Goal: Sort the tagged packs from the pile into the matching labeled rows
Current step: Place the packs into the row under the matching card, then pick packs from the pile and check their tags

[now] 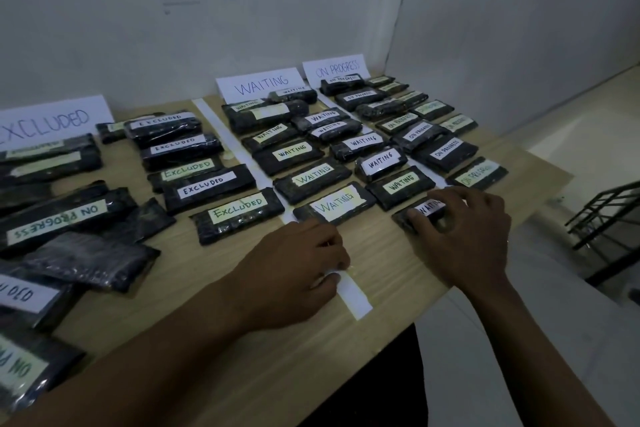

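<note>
Dark wrapped packs (401,187) are laid flat in rows behind the EXCLUDED (52,121), WAITING (261,84) and ON PROGRESS signs (335,66); an unsorted pile (83,258) is heaped at the left.

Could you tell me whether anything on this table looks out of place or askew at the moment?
Yes. A pack tagged ON PROGRESS lies on the left, beside the EXCLUDED packs, turned so its tag reads upside down. It looks unsorted, far from the ON PROGRESS sign at the back right.
</note>
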The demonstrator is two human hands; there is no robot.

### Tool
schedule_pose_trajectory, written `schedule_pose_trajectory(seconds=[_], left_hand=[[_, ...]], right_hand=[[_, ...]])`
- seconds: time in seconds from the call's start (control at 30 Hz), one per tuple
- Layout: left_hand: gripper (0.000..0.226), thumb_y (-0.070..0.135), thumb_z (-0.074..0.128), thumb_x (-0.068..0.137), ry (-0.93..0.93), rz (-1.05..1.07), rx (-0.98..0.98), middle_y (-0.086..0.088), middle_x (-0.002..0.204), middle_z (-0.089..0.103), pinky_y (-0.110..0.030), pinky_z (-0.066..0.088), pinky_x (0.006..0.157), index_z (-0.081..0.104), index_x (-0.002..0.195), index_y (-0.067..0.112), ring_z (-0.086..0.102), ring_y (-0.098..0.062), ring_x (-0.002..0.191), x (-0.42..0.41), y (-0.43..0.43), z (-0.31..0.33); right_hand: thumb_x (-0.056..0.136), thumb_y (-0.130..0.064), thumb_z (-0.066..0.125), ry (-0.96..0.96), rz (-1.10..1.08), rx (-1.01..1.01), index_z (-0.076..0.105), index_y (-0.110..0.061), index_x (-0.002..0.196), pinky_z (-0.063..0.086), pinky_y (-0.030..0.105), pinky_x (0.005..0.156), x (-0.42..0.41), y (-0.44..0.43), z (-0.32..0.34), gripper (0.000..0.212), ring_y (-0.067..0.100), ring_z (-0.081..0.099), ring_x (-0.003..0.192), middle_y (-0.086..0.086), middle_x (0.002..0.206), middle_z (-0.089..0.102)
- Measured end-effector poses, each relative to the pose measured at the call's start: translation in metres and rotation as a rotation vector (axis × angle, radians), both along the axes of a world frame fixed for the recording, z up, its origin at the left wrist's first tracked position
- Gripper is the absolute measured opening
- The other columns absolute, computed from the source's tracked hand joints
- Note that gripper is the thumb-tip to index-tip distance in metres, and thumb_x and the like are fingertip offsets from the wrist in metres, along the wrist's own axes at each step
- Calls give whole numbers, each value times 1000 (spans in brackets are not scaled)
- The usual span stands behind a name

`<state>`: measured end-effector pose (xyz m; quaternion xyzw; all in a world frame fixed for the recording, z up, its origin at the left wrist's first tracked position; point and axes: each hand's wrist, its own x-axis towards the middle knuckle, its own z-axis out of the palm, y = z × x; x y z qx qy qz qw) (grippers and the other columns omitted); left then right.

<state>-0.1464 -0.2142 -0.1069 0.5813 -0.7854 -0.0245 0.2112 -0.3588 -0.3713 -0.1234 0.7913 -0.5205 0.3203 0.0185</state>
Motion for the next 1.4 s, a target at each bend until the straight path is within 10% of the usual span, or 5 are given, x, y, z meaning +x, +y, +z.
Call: schedule_pose_trajectory(seconds=[0.23, 0.83, 1.13, 1.4], left_hand=[[30, 37, 41, 86, -25, 28, -22, 14, 101, 63, -33, 52, 74, 64, 104, 31, 59, -6, 92, 28, 13, 40], [19, 28, 52, 89, -71, 732, -133, 1, 97, 62, -40, 47, 74, 68, 96, 20, 55, -20, 96, 116, 217, 38], [24, 31, 49, 86, 46, 810, -177, 2, 96, 62, -42, 46, 75, 68, 95, 20, 54, -18, 93, 115, 215, 20], [26, 37, 48, 85, 69, 828, -182, 4, 88, 60, -36, 42, 74, 68, 90, 20, 47, -12, 87, 117, 211, 17]], right_hand=[[79, -40, 62, -154, 361, -126, 70, -17, 87, 43, 40, 79, 27, 39, 10, 25, 25, 57, 88, 0, 90, 65], [81, -29, 74, 20, 1665, 523, 69, -20, 80, 49, 36, 60, 189, 221, 51, 11, 13, 59, 65, -9, 74, 64], [59, -76, 69, 489, 1519, 371, 47, -40, 99, 38, 19, 53, 182, 248, 54, 58, 4, 52, 73, -18, 77, 53], [68, -38, 83, 544, 1443, 812, 38, -60, 124, 48, 21, 64, 169, 220, 68, 75, 3, 59, 80, -20, 99, 55]])
